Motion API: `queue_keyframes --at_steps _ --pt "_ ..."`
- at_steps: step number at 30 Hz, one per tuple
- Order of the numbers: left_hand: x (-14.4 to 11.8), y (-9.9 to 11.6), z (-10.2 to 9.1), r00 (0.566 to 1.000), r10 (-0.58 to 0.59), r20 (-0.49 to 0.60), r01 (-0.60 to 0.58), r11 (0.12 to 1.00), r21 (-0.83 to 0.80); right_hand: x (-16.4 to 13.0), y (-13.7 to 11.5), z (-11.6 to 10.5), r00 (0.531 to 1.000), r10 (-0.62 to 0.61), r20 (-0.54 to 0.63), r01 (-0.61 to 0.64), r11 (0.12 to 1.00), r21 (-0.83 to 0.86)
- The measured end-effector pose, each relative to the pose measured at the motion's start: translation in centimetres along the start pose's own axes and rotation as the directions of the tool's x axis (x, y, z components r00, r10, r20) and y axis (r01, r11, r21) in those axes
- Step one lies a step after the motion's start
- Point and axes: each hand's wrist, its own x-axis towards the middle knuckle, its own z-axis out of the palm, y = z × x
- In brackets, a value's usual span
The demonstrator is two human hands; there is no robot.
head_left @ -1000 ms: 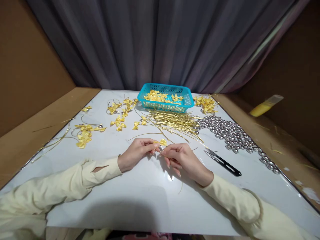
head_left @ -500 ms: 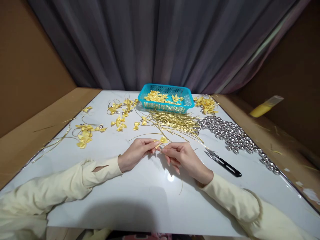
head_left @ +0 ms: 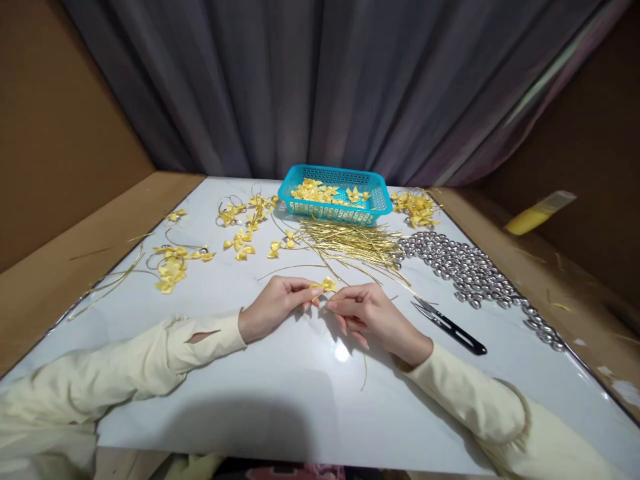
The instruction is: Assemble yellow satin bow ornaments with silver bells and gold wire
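A yellow ribbon bow [head_left: 327, 285] is pinched between the thumb and fingers of my left hand [head_left: 283, 303], above the white table. Close beside it, my right hand [head_left: 373, 313] is closed in a pinch on what looks like a thin gold strand at the bow; the fingertips mostly hide it. A small gap separates the two hands. Beyond them lies a heap of gold wire strands [head_left: 350, 241]. Black-handled thread snips [head_left: 453, 330] rest to the right of my right hand, blades toward the heap. A short loose strand [head_left: 365, 372] shows below my right hand.
A blue plastic basket [head_left: 334, 215] holding yellow bows stands at the back. Many shiny silver bells or beads [head_left: 460, 263] spread along the right. Bows with gold loops [head_left: 171, 272] lie at the left, and more bows [head_left: 416, 208] sit right of the basket. Cardboard walls flank the table.
My right hand has drawn slightly away from the bow, widening the gap between the hands. The bow shows a little more openly in my left fingers. The view has shifted slightly.
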Motion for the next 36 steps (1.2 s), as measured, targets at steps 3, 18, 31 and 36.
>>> queue_keyframes --at_steps 3,18,31,36 --pt "0.0 0.1 0.0 1.0 0.017 -0.009 -0.017 0.997 0.075 0.0 -0.1 0.0 1.0 0.01 0.009 -0.01 1.0 0.002" --pt "-0.1 0.3 0.0 0.999 0.031 0.007 -0.032 0.995 0.099 0.1 0.2 -0.1 1.0 -0.009 0.029 0.011 0.998 -0.066" --pt "0.3 -0.4 -0.2 0.999 0.033 -0.026 -0.033 0.999 -0.001 0.2 0.7 -0.6 0.867 -0.498 0.032 0.358 0.577 -0.734" --pt "0.4 -0.4 -0.2 0.999 0.03 -0.01 -0.03 1.0 -0.002 -0.1 1.2 -0.6 0.816 -0.565 0.121 0.395 0.394 -0.83"
